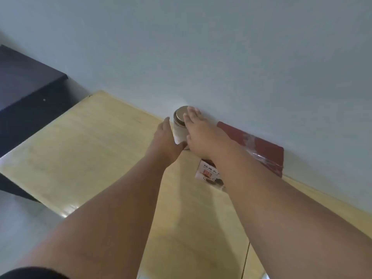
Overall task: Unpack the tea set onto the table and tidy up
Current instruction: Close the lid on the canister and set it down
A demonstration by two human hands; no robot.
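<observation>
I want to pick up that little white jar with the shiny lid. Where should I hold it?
Hold the white jar round its straight sides, below the metal lid, one hand from the left and one from the right. It stands upright near the wall, so reaching behind looks awkward.

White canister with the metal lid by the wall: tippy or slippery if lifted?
The canister stands upright, taller than wide, so a sideways push may tip it. Its round body would likely roll if toppled. The left hand and right hand flank it, which should steady it.

- A white canister (179, 131) with a metallic lid stands upright at frame centre, against the wall.
- A red box (259, 146) lies right of it.
</observation>
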